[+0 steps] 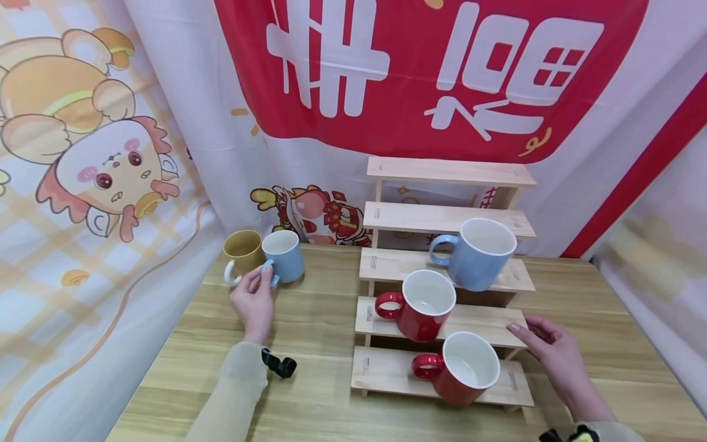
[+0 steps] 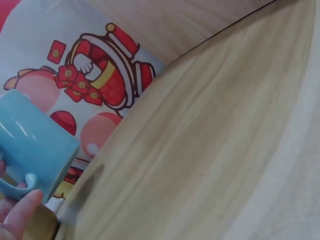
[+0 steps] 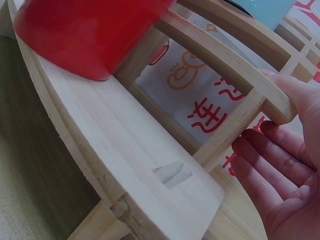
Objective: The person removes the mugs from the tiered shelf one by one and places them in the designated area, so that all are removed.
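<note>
My left hand (image 1: 256, 301) pinches the handle of a light blue mug (image 1: 287, 261), white inside, at the left of the table; whether its base touches the table is hard to tell. Right beside it stands a mustard-yellow mug (image 1: 243, 250) with a white handle. My right hand (image 1: 558, 356) holds the right end of a stepped wooden rack (image 1: 486, 324), thumb on top of the second step from the bottom and fingers below. On the rack sit a red mug (image 1: 422, 316) on that step, another red mug (image 1: 461, 374) on the lowest, and a larger blue mug (image 1: 480, 258) on the middle one.
The wood-grain table (image 1: 315, 344) runs between the left mugs and the rack. Behind hangs a white cloth with a red panel (image 1: 409, 92); a patterned cloth (image 1: 110, 202) borders the left side. The rack's two top steps (image 1: 450, 172) bear no mugs.
</note>
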The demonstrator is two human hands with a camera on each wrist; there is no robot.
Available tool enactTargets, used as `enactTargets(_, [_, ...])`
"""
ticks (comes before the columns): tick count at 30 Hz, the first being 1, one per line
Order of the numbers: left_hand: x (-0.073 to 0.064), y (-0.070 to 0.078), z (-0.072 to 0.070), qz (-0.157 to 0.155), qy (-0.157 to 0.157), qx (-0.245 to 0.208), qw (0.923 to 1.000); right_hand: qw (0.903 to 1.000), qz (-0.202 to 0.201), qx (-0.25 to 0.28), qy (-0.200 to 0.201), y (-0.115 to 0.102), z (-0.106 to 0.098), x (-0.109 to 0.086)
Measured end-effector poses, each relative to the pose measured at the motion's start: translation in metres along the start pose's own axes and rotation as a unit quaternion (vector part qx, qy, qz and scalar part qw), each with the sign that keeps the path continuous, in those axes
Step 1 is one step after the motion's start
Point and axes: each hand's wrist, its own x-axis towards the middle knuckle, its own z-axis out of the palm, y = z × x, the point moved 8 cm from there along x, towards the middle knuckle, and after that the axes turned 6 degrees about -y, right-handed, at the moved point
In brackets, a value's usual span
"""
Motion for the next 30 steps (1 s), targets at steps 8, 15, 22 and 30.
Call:
enactTargets(8, [-0.005, -0.015, -0.007, -0.024, 0.018, -0.007, 0.9995, 1.0, -0.004, 0.001, -0.003, -0.001, 0.001, -0.001])
enactTargets(15, [-0.004, -0.024, -0.01, -0.036, 0.023, -0.006, 0.9991, 0.9998, -0.004, 0.019, -0.001, -0.001, 0.001, -0.001])
enactTargets(22, [0.003, -0.025, -0.006, -0.044, 0.015, -0.01, 0.9989, 0.9999, -0.002, 0.015, 0.002, -0.002, -0.001, -0.001])
enactTargets(30, [0.003, -0.035, -0.01, -0.074, 0.016, -0.004, 0.9971, 0.9997, 0.0, 0.023, -0.002, 0.001, 0.0, -0.001])
